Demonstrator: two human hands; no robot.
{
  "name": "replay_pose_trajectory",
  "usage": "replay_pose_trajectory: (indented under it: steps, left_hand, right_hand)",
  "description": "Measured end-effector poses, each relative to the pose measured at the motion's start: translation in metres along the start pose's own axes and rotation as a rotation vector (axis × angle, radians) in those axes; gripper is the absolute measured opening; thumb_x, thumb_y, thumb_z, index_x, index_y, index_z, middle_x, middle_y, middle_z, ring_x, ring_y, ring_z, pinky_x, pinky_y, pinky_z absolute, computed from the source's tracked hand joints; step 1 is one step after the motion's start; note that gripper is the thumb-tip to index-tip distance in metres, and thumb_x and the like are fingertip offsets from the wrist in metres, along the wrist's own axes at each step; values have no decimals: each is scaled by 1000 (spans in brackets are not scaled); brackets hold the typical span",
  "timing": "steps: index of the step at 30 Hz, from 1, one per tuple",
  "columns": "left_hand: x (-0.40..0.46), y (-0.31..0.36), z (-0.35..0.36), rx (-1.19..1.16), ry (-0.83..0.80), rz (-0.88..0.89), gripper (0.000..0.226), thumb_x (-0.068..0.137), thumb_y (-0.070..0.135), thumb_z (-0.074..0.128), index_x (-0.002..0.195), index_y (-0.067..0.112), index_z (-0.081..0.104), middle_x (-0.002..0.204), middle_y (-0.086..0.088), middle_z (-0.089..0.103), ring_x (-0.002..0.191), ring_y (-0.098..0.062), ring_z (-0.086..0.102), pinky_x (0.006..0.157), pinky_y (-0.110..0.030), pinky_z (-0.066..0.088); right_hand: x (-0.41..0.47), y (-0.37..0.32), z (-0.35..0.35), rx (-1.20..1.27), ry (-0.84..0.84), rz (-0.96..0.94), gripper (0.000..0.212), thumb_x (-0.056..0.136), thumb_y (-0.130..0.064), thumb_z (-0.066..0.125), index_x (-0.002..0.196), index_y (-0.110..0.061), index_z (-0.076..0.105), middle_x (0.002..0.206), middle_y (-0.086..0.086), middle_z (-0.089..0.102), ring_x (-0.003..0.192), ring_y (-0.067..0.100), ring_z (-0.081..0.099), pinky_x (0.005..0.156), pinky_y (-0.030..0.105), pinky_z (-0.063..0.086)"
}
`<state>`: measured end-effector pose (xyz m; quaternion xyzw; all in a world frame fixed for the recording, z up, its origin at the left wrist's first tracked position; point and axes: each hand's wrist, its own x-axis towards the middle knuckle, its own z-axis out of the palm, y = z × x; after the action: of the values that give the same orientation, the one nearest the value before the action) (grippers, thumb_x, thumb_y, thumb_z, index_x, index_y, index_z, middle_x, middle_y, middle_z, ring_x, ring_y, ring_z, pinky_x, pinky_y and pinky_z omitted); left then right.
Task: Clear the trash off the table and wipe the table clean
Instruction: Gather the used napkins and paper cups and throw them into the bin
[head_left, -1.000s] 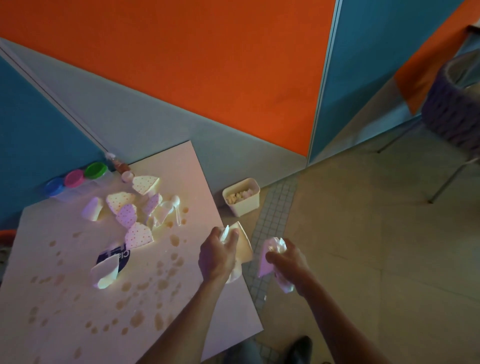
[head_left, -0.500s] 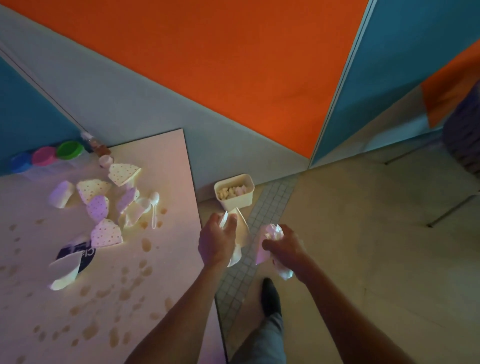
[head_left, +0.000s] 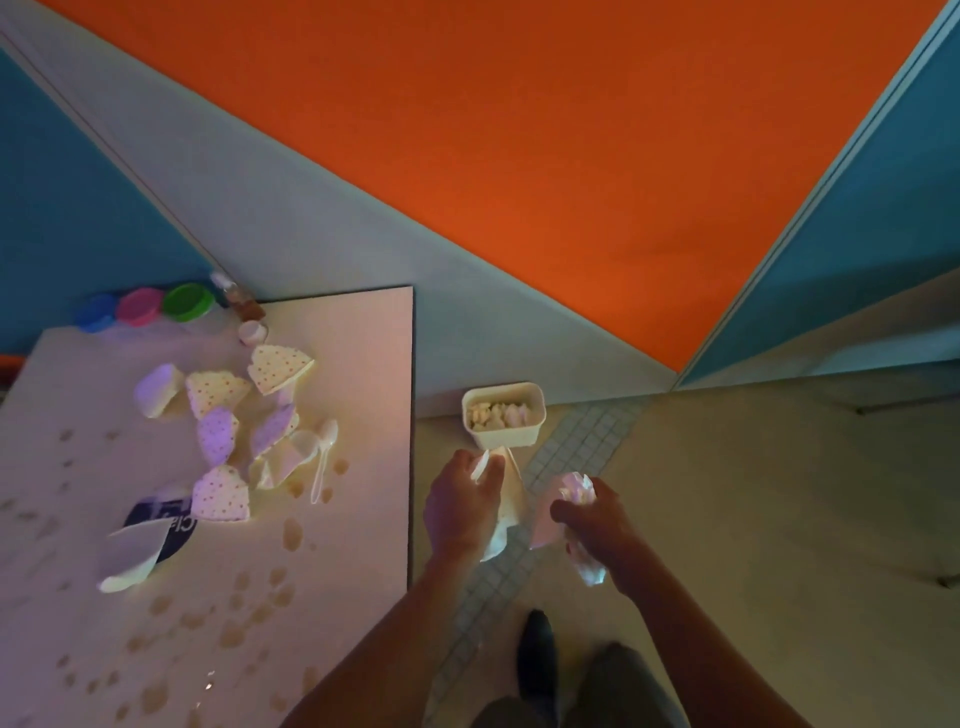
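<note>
Both hands are now past the right edge of the surface (head_left: 363, 364) and over the floor, while one second ago the left hand was above the surface's corner. The small white bin (head_left: 503, 415) on the floor, against the wall, has come much closer to them; it now lies just beyond the fingers. It already has some pale scraps inside.

The left hand (head_left: 462, 506) is closed around a flattened cream paper piece (head_left: 511, 493), pinched between thumb and fingers, and the paper's far tip nearly reaches the near wall of the bin. The right hand (head_left: 592, 525) is closed on a crumpled pale wad (head_left: 574, 488), with some crinkled, shiny material hanging out below the palm. I cannot tell what this material is.

In my judgement this means the carrying step is almost finished, and the next thing is to release both loads over the bin. The bin's opening is small, so the flat paper could catch on the rim and fall to the floor.

Much of the task is left. On the surface, to the left, several dotted paper pieces (head_left: 221, 493), a white plastic spoon (head_left: 323, 457), a tipped white cup (head_left: 132, 558) and a dark blue wrapper (head_left: 166, 525) lie in a loose pile. Brown spill spots (head_left: 292, 532) cover the near part of the surface. Three coloured lids (head_left: 140, 307) stand at the far edge near the wall. More trips seem needed before wiping.
</note>
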<state>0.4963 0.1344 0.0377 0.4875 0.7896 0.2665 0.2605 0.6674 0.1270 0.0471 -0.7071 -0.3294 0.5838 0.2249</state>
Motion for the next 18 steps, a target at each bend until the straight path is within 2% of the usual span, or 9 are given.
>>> replay_pose_trajectory:
  steps: [4, 8, 10, 14, 18]
  left_hand:
    - [23, 9, 6, 35, 33, -20, 39, 95, 53, 58, 111, 18, 66, 114, -1, 73, 98, -23, 69, 72, -28, 49]
    - [49, 20, 16, 46, 97, -7, 36, 95, 52, 59, 107, 18, 65, 108, 0, 73, 93, -23, 68, 69, -31, 51]
    - [65, 29, 22, 29, 137, -38, 33, 95, 49, 60, 104, 18, 65, 105, 2, 72, 91, -21, 67, 68, -29, 48]
    - [88, 38, 35, 5, 187, -23, 23, 96, 41, 62, 98, 18, 63, 97, 4, 69, 89, -19, 66, 69, -36, 54]
    - [110, 47, 46, 25, 237, -75, 23, 98, 39, 60, 100, 17, 63, 97, 3, 68, 91, -18, 64, 68, -33, 51]
  right_hand:
    - [32, -26, -3, -52, -55, -23, 33, 79, -5, 70, 109, -9, 60, 87, 11, 68, 65, 21, 63, 56, 29, 48]
    - [64, -52, -13, -81, -92, -31, 24, 79, -4, 68, 102, -9, 62, 76, 5, 65, 61, 17, 60, 55, 25, 45]
    - [88, -65, -20, -104, -123, -28, 25, 80, -6, 68, 104, -9, 62, 77, 6, 66, 60, 17, 61, 53, 25, 45]
    - [129, -92, -29, -99, -157, -10, 29, 80, -6, 69, 109, -7, 61, 74, 10, 65, 51, 18, 60, 43, 22, 44]
    - [164, -115, -34, -122, -210, -4, 32, 79, -8, 71, 110, -9, 62, 76, 13, 68, 52, 21, 61, 47, 25, 47]
